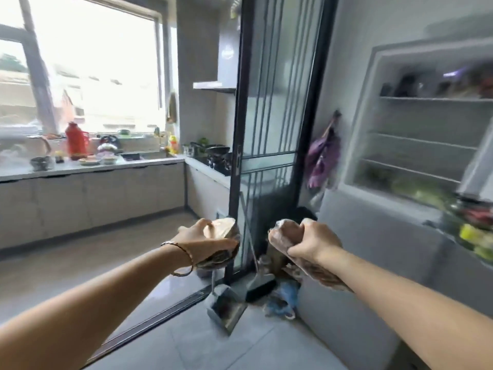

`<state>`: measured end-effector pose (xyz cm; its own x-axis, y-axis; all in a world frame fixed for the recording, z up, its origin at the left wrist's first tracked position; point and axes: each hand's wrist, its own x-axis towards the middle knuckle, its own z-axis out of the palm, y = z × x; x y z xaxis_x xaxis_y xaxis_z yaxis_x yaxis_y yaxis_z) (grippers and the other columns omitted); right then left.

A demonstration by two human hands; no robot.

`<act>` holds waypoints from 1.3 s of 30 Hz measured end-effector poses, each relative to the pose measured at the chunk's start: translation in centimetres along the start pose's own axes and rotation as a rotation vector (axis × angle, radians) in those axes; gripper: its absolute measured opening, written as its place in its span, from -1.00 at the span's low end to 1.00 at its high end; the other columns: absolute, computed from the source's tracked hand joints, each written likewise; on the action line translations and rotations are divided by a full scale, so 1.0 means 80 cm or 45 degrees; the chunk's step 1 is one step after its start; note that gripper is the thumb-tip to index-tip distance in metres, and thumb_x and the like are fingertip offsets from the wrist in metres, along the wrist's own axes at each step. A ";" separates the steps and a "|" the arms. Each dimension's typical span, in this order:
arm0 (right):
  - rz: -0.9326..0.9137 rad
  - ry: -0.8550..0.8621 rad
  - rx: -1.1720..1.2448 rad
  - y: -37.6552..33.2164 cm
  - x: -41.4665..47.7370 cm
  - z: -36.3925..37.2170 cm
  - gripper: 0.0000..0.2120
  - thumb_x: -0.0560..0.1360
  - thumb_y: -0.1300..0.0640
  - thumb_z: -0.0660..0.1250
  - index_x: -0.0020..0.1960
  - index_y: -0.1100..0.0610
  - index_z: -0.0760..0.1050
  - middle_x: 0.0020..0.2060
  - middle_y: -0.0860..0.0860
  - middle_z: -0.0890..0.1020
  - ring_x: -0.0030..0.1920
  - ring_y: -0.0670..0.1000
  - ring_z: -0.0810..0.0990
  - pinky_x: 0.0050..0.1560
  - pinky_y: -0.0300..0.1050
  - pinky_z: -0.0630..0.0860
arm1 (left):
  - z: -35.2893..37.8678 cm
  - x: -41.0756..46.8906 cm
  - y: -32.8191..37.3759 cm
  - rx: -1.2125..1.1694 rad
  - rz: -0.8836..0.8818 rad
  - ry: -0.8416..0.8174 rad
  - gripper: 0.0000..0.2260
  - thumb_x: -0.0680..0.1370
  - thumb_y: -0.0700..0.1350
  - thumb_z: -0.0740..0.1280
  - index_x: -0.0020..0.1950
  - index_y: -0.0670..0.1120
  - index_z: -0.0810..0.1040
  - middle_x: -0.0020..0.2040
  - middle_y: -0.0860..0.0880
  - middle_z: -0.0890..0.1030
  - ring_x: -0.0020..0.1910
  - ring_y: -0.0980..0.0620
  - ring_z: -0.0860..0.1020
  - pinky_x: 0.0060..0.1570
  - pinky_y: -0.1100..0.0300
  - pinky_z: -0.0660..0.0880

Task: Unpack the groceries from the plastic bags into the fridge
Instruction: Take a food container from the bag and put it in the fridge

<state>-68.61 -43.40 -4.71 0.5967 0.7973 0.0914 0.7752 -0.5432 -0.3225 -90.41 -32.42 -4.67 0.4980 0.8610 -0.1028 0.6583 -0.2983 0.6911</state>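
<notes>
Worktop (pixel 88 168), 9 o'clock: red thermos flask (pixel 75 141), bowls and small dishes along it under the window; well apart from both hands.

Left hand (pixel 202 243), 6–7 o'clock of centre: forearm extended, bracelet (pixel 184 252) at the wrist. Fingers (pixel 224 244) cup under a chunk of produce (pixel 220 228) with a tan cut face and dark skin, thumb lying on the cut face. Firm grasp.

Dark-framed sliding glass door (pixel 269 102), 12 o'clock, its frame edge standing between the two hands in view. At its foot, 6 o'clock: dustpan (pixel 226 308) and broom head (pixel 260 285) on the floor, blue crumpled plastic (pixel 282 300) beside them.

Right hand (pixel 313 243), 5 o'clock of centre: fist clenched round a long film-wrapped package (pixel 280 236), which runs back along the underside of the wrist. Contents not identifiable.

Purple bag (pixel 322 158) hangs on the wall, 3 o'clock of the door.

Fridge (pixel 416 116), 2–3 o'clock, open and motion-blurred: middle shelves bare, top shelf stocked, greens low down. Fridge door (pixel 477 166) swung out at the far right edge. Both groceries are held in the air, outside the fridge, to the left of its opening.
</notes>
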 end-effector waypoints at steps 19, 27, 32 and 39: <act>0.528 0.645 -0.117 0.307 0.324 -0.243 -0.50 0.29 -0.29 0.39 0.01 0.07 0.44 -0.09 0.02 0.57 -0.07 0.11 0.55 -0.16 -0.15 0.38 | 0.196 0.473 0.499 -0.123 0.949 -0.288 0.08 -0.13 0.42 0.39 0.33 0.04 0.30 0.17 -0.05 0.53 0.06 -0.05 0.53 0.11 0.09 0.49; 0.617 0.960 -0.222 0.436 0.456 -0.330 -0.64 0.30 -0.11 0.47 -0.06 0.00 0.38 -0.01 0.07 0.61 0.01 0.15 0.58 -0.18 -0.17 0.35 | 0.280 0.594 0.690 -0.093 1.163 -0.299 -0.20 0.29 0.15 0.53 0.42 -0.02 0.23 0.19 -0.07 0.45 0.01 0.00 0.42 0.02 0.24 0.36; 0.463 1.171 -0.337 0.521 0.572 -0.396 -0.57 0.37 0.03 0.45 0.19 0.04 0.44 0.13 0.00 0.57 0.14 0.12 0.54 -0.03 -0.11 0.45 | 0.339 0.672 0.795 -0.121 1.183 -0.293 -0.19 0.23 0.13 0.57 0.38 0.02 0.28 0.22 -0.06 0.46 0.08 -0.04 0.49 0.08 0.17 0.46; 0.079 1.339 -0.634 0.562 0.733 -0.517 -0.47 0.45 0.07 0.39 0.38 0.02 0.33 0.25 0.05 0.50 0.22 0.15 0.49 0.10 -0.02 0.45 | 0.359 0.758 0.903 -0.173 1.185 -0.368 -0.43 0.24 0.05 0.60 0.12 0.05 0.38 -0.01 0.03 0.47 -0.15 0.10 0.46 -0.25 0.31 0.38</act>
<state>9.80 -31.94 25.15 0.3332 0.2810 0.9000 0.5953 -0.8029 0.0303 3.61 -13.60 18.47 0.9156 0.1671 0.3656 -0.1281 -0.7407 0.6595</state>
